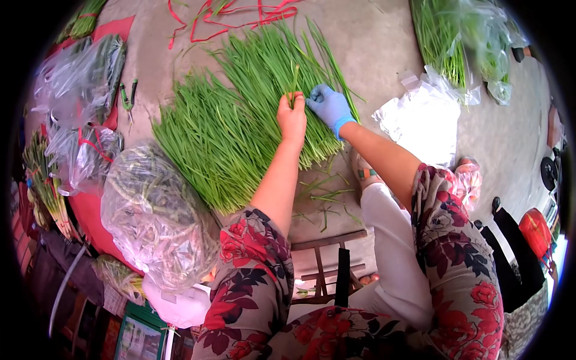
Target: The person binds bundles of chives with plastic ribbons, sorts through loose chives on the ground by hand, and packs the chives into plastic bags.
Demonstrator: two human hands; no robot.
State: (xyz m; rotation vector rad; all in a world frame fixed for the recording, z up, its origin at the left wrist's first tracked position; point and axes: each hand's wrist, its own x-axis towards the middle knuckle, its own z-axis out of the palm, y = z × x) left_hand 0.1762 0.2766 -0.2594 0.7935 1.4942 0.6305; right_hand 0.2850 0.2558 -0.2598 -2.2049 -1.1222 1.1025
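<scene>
A broad layer of garlic chives [207, 135] lies spread on the ground ahead of me, its cut ends towards me. My left hand [292, 117], bare, is closed over the chives, and a few pale green stalks stick up from between thumb and fingers. Close beside it on the right, my right hand [330, 108] wears a blue glove. Its fingers are curled and pressed together near the left hand's fingertips; whatever they pinch, if anything, is hidden. Loose bits of chive [324, 195] are scattered below the layer.
Red ribbon [240, 23] lies beyond the chives. Green-handled snips [128, 102] sit at left, near a large bag of beans [150, 207] and plastic-wrapped vegetables [81, 87]. To the right are white plastic bags [420, 120] and bagged greens [447, 48]. A wooden stool [321, 264] stands below.
</scene>
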